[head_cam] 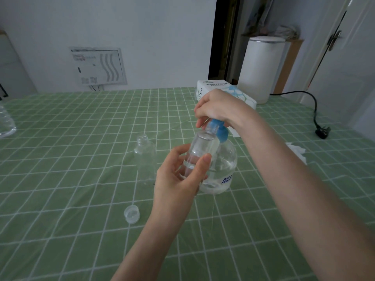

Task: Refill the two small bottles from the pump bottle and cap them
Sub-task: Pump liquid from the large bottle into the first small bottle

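While the pump bottle (223,165) stands on the green checked counter (81,128) a little right of centre, its blue pump head (220,132) is gripped from above by the right hand (219,107), the fingers being curled down over it. One small bottle (199,153), clear and slightly tilted, is held just left of the pump bottle by the left hand (180,175), with the thumb on its near side and the fingers wrapped round its far side; its mouth is raised to the nozzle of the pump head. The second small bottle (145,159) is seen upright and uncapped on the counter, just left of the left hand. A clear cap (132,214) lies nearer, left of the left wrist. At the far right a tissue box (213,86) is placed, and a crumpled tissue (296,151) and a black plug (322,132) lie at the right.
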